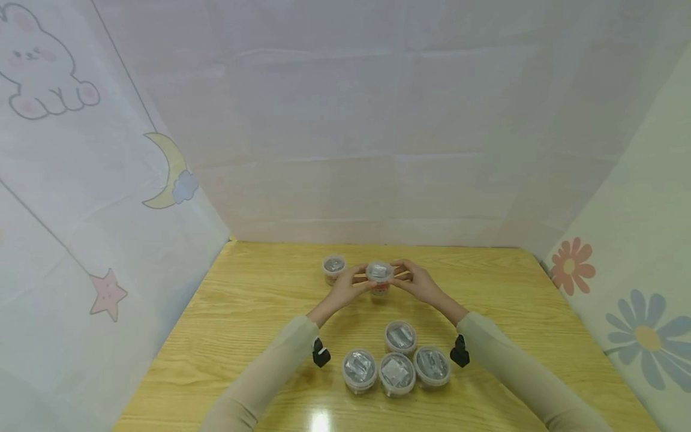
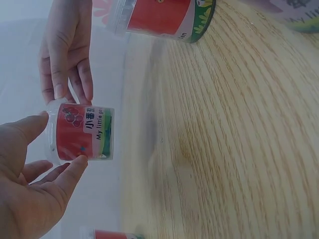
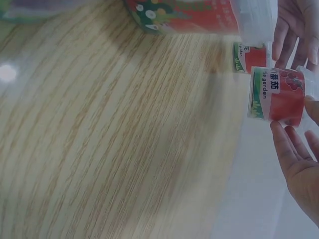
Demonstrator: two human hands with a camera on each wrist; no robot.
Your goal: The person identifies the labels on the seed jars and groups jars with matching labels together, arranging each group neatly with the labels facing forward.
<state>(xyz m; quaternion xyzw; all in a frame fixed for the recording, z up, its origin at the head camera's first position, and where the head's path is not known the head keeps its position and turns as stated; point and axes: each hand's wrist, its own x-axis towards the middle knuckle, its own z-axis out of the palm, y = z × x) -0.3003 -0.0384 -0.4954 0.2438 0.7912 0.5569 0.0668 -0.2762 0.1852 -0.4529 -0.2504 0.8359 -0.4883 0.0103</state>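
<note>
Both hands hold one small plastic tub (image 1: 380,273) from opposite sides, over the back part of the table. It has a clear lid with a silvery packet showing under it, and a red label with tomatoes and "My little garden" lettering. My left hand (image 1: 344,290) grips its left side, thumb and fingers spread around it near the lid. On the other side my right hand (image 1: 420,284) grips it the same way. In the left wrist view the tub (image 2: 82,132) appears sideways, between the left hand (image 2: 37,184) and the right hand (image 2: 67,52).
Another lidded tub (image 1: 334,270) stands just left of the held one. Nearer the front, several similar tubs form a cluster, with one tub (image 1: 400,337) behind a row including a left tub (image 1: 359,371). The wooden table (image 1: 232,324) meets a pale back wall (image 1: 378,198).
</note>
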